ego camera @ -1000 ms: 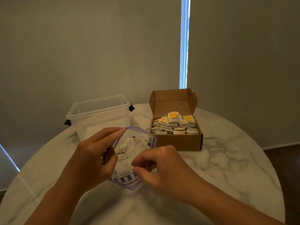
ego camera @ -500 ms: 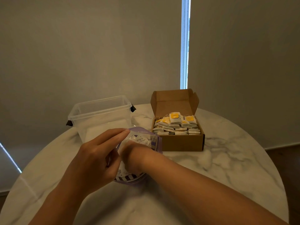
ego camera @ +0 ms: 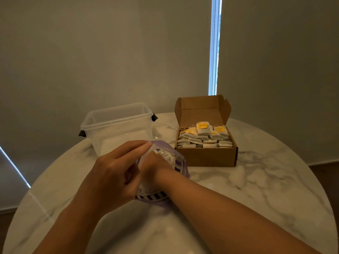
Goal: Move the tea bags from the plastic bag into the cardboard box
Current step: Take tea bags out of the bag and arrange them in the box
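The clear plastic bag with purple edging and printed stripes [ego camera: 178, 165] is held up just above the round white marble table [ego camera: 256, 189], near its front centre. What lies inside the bag is hidden by the hands. Behind it and to the right, close by, the open brown cardboard box [ego camera: 207, 156] is set on the table with its lid flap raised; it is heaped with white paper tea bags bearing yellow tags [ego camera: 203, 136]. Behind the bag to the left, a clear lidless plastic tub with black side clips [ego camera: 117, 125] is seen; the bag's upper edge overlaps its front wall in this view. The bag's left rim is pinched by the left hand [ego camera: 111, 175], fingers stretched forward along the edge. The right hand [ego camera: 153, 166] is plunged into the bag's mouth to the wrist, forearm angled in from the lower right; whether its grip is closed on anything cannot be told.
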The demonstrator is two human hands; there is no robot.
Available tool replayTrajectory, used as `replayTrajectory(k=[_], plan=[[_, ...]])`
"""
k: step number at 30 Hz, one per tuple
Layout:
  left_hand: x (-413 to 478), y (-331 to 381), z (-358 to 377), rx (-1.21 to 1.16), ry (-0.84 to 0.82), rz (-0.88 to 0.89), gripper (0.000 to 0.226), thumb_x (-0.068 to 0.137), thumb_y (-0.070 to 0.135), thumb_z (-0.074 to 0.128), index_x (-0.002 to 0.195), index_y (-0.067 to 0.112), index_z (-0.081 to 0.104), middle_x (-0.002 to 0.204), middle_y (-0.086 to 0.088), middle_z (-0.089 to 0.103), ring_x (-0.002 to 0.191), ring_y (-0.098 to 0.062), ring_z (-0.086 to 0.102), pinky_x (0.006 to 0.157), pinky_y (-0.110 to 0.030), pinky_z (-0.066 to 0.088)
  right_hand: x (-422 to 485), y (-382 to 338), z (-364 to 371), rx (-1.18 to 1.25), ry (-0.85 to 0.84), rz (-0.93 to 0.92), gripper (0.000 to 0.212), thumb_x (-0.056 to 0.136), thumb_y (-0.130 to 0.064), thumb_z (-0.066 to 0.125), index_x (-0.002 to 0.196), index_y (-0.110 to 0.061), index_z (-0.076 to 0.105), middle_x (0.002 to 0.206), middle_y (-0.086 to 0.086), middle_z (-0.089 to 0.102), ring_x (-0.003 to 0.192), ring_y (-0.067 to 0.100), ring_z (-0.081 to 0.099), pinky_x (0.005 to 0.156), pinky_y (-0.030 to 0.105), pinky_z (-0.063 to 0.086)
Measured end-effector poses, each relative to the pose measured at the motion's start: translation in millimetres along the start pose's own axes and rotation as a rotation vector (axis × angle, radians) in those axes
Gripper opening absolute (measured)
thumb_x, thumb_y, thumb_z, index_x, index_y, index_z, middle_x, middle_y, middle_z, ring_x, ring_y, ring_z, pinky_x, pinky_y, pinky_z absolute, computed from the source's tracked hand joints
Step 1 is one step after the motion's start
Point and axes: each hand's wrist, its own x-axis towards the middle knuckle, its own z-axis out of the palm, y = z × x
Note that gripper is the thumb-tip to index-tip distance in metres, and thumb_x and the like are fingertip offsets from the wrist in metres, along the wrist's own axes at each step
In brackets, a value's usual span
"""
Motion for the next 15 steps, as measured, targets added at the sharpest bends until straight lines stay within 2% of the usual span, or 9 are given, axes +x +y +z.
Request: replayTrajectory(k=[4,8,12,15], plan=[[-0.6,-0.3,-0.2,-0.004,-0.018,0.003,0.046,0.083,0.014,0.051,0.128,0.009,0.062,0.127,0.001,0.063,0.099,-0.009,0.063,0.075,-0.004,0.045,-2.6,4.6,-0.6,-0.055,-0.022,0.004,0.026,0.094,-0.014,0.055,0.117,-0.006,0.064,0.117,0.015,0.064,0.109,0.03,0.06,0.088,0.038,0.048],[-0.2,1.0,-0.5,0.001,-0.033,0.004,0.047,0.085,0.02,0.048,0.127,0.008,0.063,0.126,-0.001,0.063,0.097,-0.01,0.063,0.076,-0.003,0.045,-8.3,2.1,-1.1,-0.074,-0.023,0.007,0.038,0.096,-0.02,0.053,0.131,-0.005,0.049,0.129,0.018,0.052,0.117,0.032,0.051,0.095,0.039,0.043],[0.4,1.8,-0.5,0.015,-0.024,0.004,0.046,0.082,0.011,0.054,0.127,0.008,0.062,0.125,-0.001,0.064,0.092,-0.013,0.066,0.071,-0.008,0.05,-24.8,0.1,-8.5,-0.051,0.006,0.012,0.032,0.091,-0.016,0.058,0.12,-0.003,0.053,0.123,0.02,0.05,0.112,0.035,0.05,0.093,0.041,0.045],[0.4,2.0,0.4,0.037,-0.022,-0.002,0.049,0.078,0.007,0.061,0.126,0.006,0.063,0.124,-0.004,0.065,0.095,-0.014,0.066,0.075,-0.002,0.046,-34.2,-0.3,-8.7,-0.082,-0.022,0.008,0.038,0.091,-0.014,0.061,0.127,-0.006,0.052,0.129,0.017,0.043,0.119,0.035,0.042,0.099,0.042,0.042]])
